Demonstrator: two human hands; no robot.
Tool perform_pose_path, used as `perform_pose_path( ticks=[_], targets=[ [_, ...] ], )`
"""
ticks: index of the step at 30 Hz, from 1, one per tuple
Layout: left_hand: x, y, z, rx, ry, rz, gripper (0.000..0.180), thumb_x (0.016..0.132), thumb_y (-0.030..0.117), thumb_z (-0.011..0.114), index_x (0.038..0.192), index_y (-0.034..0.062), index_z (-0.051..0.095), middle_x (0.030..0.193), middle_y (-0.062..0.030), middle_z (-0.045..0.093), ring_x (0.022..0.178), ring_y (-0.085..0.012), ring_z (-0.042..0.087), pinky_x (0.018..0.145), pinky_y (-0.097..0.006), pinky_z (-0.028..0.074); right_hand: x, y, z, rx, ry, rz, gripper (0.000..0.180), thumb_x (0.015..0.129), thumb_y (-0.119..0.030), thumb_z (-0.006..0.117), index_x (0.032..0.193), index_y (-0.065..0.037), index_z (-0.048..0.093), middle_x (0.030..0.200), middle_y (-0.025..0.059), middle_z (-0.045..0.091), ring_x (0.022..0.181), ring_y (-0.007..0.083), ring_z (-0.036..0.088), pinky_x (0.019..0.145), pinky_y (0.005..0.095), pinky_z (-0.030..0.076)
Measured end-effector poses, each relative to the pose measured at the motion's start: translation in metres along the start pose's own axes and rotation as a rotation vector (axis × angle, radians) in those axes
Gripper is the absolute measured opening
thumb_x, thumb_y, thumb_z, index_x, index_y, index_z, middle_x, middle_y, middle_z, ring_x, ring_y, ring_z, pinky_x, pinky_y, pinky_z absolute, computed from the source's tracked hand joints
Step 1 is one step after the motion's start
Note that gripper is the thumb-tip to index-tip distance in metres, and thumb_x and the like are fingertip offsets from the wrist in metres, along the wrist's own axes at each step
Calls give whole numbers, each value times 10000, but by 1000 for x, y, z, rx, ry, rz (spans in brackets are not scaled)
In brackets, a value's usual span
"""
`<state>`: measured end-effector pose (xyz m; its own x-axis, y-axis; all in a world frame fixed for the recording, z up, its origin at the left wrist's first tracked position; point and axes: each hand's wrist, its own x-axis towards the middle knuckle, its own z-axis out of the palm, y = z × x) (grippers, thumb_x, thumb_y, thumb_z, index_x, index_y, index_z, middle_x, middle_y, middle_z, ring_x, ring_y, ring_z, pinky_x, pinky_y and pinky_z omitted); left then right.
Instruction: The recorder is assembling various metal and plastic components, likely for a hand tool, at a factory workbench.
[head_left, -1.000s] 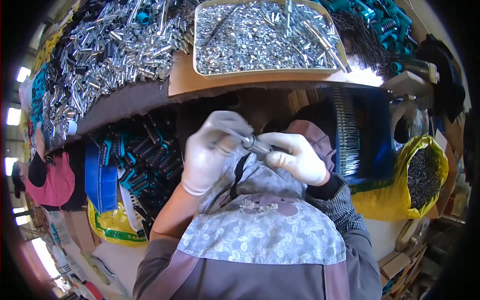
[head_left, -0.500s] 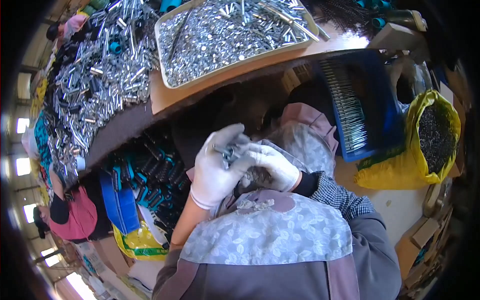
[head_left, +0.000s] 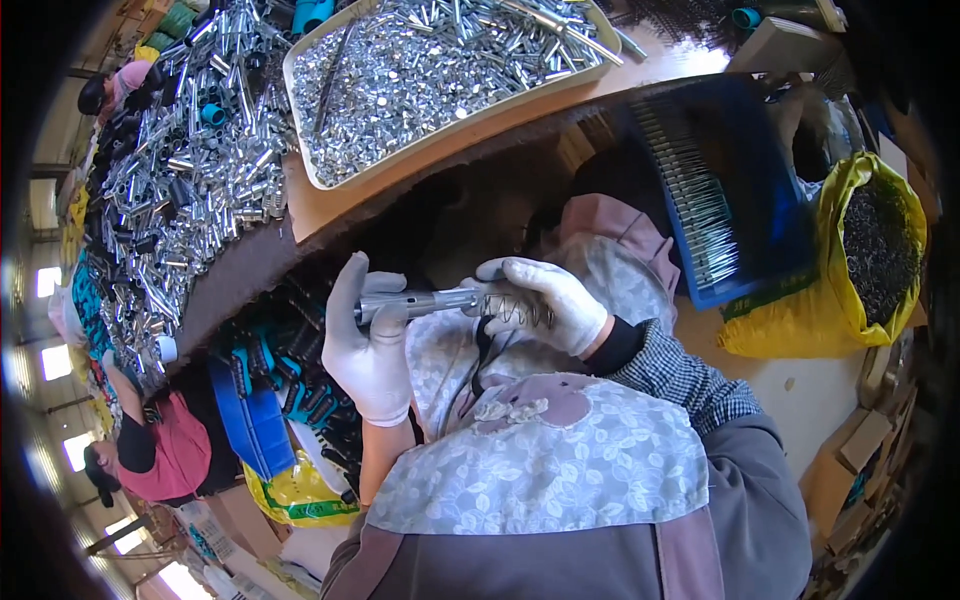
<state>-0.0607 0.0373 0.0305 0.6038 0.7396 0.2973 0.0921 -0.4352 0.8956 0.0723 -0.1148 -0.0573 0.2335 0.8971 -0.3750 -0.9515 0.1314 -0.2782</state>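
Both my hands wear white gloves and meet in front of my flowered apron point(head_left: 545, 450). A shiny metal tube point(head_left: 432, 301) lies level between them. My left hand point(head_left: 365, 365) is closed round the tube's left end, with the thumb in front and the fingers behind. At the tube's right end sits a wire coil spring point(head_left: 518, 308). My right hand point(head_left: 572, 308) grips the spring, its fingers over the top. The palm hides part of the coil, and I cannot tell how far the tube reaches into it.
On the bench stand a cream tray point(head_left: 300, 105) of small metal pieces and a heap of metal tubes point(head_left: 165, 215). To the right are a blue crate point(head_left: 760, 190) with thin rods and a yellow sack point(head_left: 795, 325) of dark parts. Teal-and-black handles point(head_left: 300, 385) lie left, near a person point(head_left: 165, 450).
My hands have moved apart, the left outward to the left and the right slightly rightward. The tube and spring, mostly hidden before, now show in line between them.
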Motion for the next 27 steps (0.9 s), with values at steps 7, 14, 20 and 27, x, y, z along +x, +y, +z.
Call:
perform_pose_path(
  ticks=[7,14,20,27],
  targets=[
    [3,-13,3,-51,-49,-58,761,884,526,743,1329,-69,580,997,-138,706,880,-170,664,806,-281,532,9,5,-7,136,97,10,435,1064,-320,520,1291,49,555,1254,261,649,1011,303,717,821,401,619],
    [-10,-31,25,-345,-67,-248,600,927,364,752,1297,-78,587,1000,-128,705,887,-167,656,811,-293,532,13,5,3,16,259,17,452,1068,-397,497,1203,15,622,1033,171,721,820,230,715,667,345,590],
    [21,-8,-2,284,-731,-139,337,783,134,764,1103,28,741,935,-113,745,837,-216,717,771,-308,545,2,-17,3,-115,242,101,396,1057,-376,528,1104,-4,656,862,112,733,701,193,717,558,266,577],
    [24,0,26,591,-1173,257,534,763,279,775,1278,171,678,1021,-132,727,907,-321,710,822,-392,565,16,-7,-29,-333,176,75,349,1031,-352,578,1076,-34,715,974,84,723,877,200,690,767,340,571]
  ],
)
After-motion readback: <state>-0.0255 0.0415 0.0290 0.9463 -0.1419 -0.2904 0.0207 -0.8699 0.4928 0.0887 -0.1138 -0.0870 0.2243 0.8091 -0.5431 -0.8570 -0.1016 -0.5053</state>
